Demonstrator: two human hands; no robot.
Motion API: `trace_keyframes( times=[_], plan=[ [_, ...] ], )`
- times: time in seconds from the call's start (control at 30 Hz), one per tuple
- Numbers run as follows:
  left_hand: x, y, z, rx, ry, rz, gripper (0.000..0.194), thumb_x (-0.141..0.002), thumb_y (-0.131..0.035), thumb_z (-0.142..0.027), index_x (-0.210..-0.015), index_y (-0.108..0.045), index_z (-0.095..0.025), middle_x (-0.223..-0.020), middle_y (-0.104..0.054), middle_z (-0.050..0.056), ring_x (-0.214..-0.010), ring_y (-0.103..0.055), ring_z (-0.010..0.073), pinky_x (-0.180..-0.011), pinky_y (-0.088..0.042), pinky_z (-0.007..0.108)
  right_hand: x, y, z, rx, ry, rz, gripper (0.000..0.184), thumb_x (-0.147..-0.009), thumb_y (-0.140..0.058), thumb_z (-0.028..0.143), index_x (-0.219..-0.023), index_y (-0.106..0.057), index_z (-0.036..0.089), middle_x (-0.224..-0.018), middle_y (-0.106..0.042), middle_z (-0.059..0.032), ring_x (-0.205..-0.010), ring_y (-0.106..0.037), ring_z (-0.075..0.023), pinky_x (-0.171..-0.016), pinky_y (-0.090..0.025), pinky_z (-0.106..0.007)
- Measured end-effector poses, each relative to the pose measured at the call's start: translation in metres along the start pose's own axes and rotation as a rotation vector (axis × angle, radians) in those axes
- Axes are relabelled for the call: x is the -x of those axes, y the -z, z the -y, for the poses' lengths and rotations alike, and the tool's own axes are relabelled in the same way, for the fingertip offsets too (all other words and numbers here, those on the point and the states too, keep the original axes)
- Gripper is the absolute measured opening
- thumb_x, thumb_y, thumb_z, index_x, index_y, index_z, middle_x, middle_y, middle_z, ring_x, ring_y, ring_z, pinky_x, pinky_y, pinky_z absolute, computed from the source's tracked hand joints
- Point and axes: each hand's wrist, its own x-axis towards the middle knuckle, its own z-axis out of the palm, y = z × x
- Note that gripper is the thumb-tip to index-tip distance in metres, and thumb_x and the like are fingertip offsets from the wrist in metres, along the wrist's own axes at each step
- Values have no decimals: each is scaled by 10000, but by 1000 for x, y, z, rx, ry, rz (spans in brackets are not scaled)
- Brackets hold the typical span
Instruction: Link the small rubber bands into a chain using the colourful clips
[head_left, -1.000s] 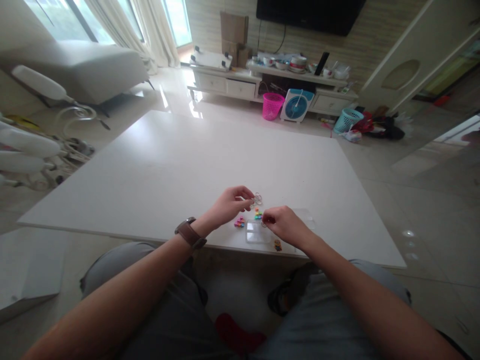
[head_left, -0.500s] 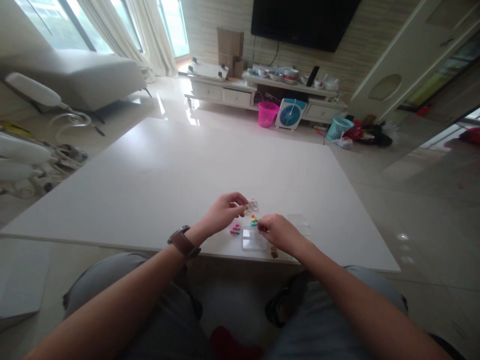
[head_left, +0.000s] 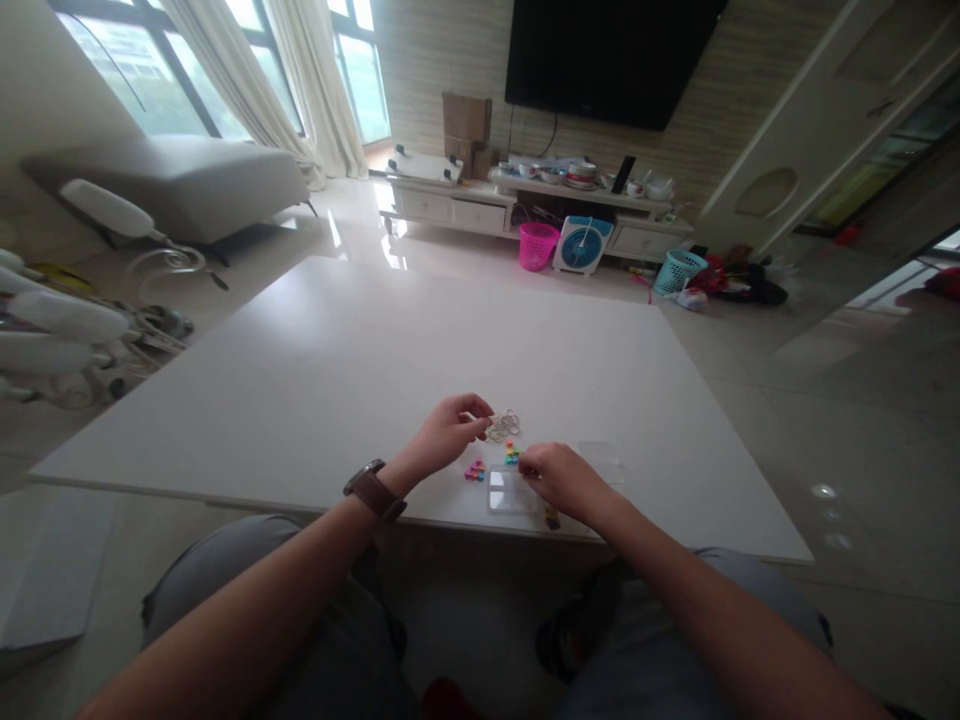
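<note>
My left hand (head_left: 448, 434), with a brown watch on its wrist, pinches a small pale piece (head_left: 496, 432) next to some thin wire rings (head_left: 510, 421) on the white table (head_left: 375, 360). My right hand (head_left: 559, 478) is closed in a pinch just to the right; what it holds is too small to name. Between and below the hands lie small coloured pieces (head_left: 512, 454), a pink cluster (head_left: 474, 470) and a clear plastic box (head_left: 508, 490). An orange piece (head_left: 553, 518) lies by my right wrist.
A clear lid (head_left: 600, 455) lies right of my hands. Beyond the table stand a pink basket (head_left: 538, 245), a blue fan (head_left: 584, 243), a teal basket (head_left: 679, 270) and a low TV cabinet (head_left: 465, 200). A grey sofa (head_left: 180, 185) is at the left.
The view has tilted and shifted slightly. Both hands stay pinched close together over the small pieces, with little movement on the table.
</note>
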Motion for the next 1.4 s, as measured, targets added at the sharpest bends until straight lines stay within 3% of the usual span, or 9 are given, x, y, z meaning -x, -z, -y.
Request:
trace_keyframes(
  times=[0.27, 0.73, 0.97, 1.17, 1.4],
  plan=[
    [-1, -1, -2, -29, -14, 14, 179, -796, -634, -320, -871, -653, -158, -749, -659, 22, -682, -640, 138, -626, -484, 256, -2, -1, 1, 18, -3, 18, 180, -840, -532, 89, -763, -668, 178, -799, -689, -48, -759, -602, -156, -705, -371, -237],
    [1, -1, -7, -124, -25, 9, 134, -797, -604, -271, -861, -650, -162, -755, -659, 12, -670, -624, 126, -626, -483, 252, -2, 1, 7, 213, -45, 183, 191, -878, -506, 146, -849, -688, 196, -884, -724, -83, -825, -652, -207, -696, -386, -266],
    [3, -1, -8, -194, -55, 19, 134, -812, -583, -266, -869, -649, -165, -740, -658, 7, -674, -617, 126, -623, -474, 246, -3, 6, 9, 192, -17, 147, 230, -861, -475, 94, -917, -671, 200, -964, -703, -65, -843, -645, -194, -693, -389, -264],
    [2, 0, -9, -356, -74, -7, 156, -828, -565, -285, -874, -661, -171, -796, -687, 20, -681, -609, 128, -610, -459, 240, -1, 13, 8, 214, -62, 160, 238, -882, -466, 134, -951, -682, 206, -1011, -660, -72, -831, -630, -183, -698, -396, -264],
    [4, 2, 6, -799, -191, 26, 205, -787, -502, -134, -871, -679, -195, -892, -688, 41, -756, -613, 157, -696, -466, 272, 6, 14, 10, 221, -63, 270, 264, -896, -465, 202, -1027, -692, 241, -1090, -592, -69, -795, -614, -167, -655, -402, -263]
  ],
)
